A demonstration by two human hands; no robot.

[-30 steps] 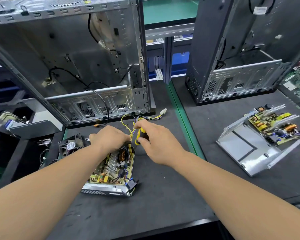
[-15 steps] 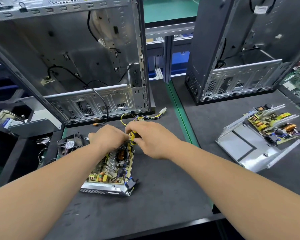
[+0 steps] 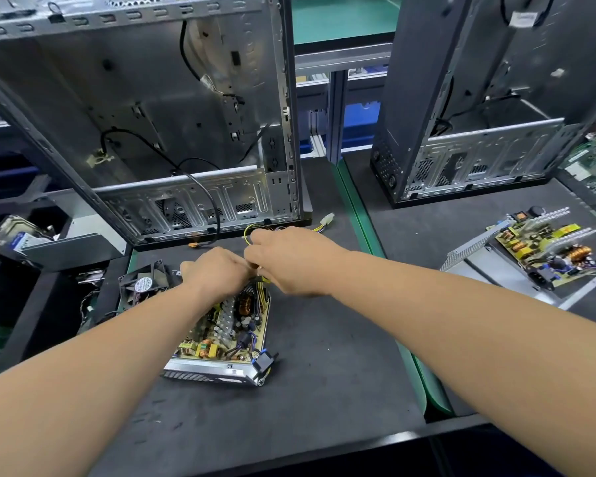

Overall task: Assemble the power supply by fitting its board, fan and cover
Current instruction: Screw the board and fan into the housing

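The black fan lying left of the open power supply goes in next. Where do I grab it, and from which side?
Take the fan by its square outer frame, pinching two opposite edges and keeping fingers off the round hub label. Come from above on its left: it lies tilted with its face up, and the left hand and the open power supply crowd its right. Its thin wires trail below, so lift gently.

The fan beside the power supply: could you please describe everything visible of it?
The fan is a small black square-framed unit, seemingly plastic, with a round white hub label. It is propped tilted on the dark mat, left of the open power supply, not yet fitted. Thin wires trail from it. The left hand is close; contact cannot be told.
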